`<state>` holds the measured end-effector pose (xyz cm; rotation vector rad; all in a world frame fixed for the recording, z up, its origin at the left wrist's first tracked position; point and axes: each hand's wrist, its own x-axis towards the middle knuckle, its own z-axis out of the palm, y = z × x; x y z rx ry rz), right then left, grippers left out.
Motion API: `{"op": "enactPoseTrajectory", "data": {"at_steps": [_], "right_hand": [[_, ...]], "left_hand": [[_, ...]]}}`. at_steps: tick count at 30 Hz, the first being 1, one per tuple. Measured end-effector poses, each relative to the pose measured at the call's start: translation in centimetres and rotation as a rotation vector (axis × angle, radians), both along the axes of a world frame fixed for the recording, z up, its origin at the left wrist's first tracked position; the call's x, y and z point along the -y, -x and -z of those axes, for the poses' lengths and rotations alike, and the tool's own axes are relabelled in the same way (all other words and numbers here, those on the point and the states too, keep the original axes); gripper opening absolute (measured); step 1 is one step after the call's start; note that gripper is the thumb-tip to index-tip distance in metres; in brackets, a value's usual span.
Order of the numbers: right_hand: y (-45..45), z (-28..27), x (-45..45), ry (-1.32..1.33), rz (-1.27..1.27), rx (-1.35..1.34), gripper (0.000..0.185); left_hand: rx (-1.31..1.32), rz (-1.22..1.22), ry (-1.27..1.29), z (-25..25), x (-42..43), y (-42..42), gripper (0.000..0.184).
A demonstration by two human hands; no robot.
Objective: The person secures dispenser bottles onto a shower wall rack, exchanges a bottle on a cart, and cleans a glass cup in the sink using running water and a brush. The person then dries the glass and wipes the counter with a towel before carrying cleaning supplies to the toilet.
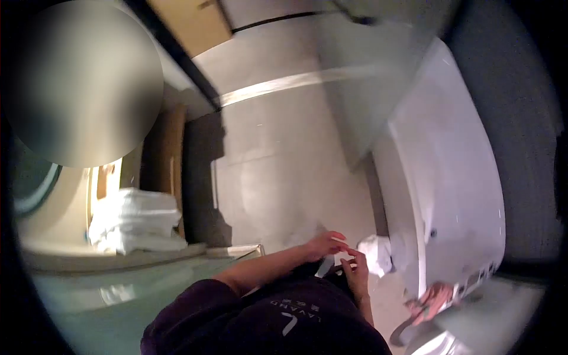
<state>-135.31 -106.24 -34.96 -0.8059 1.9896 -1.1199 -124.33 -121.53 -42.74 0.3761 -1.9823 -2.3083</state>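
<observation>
My left hand reaches across in front of my dark shirt, its fingers stretched out and a little apart. Close to its fingertips is my right hand, with bent fingers that meet or nearly meet those of the left. A small pale patch shows between the two hands; whether it is something held I cannot make out. Below the left wrist, against my clothes, is a pale, narrow strip. Just beyond the right hand, a crumpled white bag or cloth lies low beside the bathtub.
A folded stack of white towels lies on the counter at left, near a basin. Glass panels stand by the tub. At the tub's near end is a pinkish-orange bundle. Grey floor stretches ahead towards a wooden door.
</observation>
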Motion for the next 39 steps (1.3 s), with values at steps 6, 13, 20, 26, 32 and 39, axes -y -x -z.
{"op": "enactPoseTrajectory", "data": {"at_steps": [6, 13, 20, 26, 32, 39], "right_hand": [[1.2, -0.4, 11.4, 0.041, -0.201, -0.23, 0.028], [-1.6, -1.6, 29.2, 0.341, -0.698, -0.433, 0.02], [-7.8, -3.5, 46.7, 0.87, -1.083, -0.596, 0.024], [-14.1, -5.7, 56.8, 0.795, -1.418, -0.457, 0.023], [-21.2, -4.2, 66.4, 0.623, -1.453, -0.247, 0.011], [-30.6, -7.1, 82.8, 0.299, -1.081, 0.264, 0.007]], "left_hand": [[0.166, -0.353, -0.55, -4.4, 5.5, 0.1, 0.028], [-0.079, -0.807, -1.158, -5.6, 17.5, -5.8, 0.028], [-0.421, -1.108, -1.276, -11.1, 27.8, -14.6, 0.033], [-0.62, -1.341, -1.18, -9.6, 32.6, -19.1, 0.031], [-0.49, -1.425, -1.097, -9.7, 41.9, -25.3, 0.033], [0.011, -1.676, -0.526, -11.2, 55.6, -39.1, 0.025]]}}
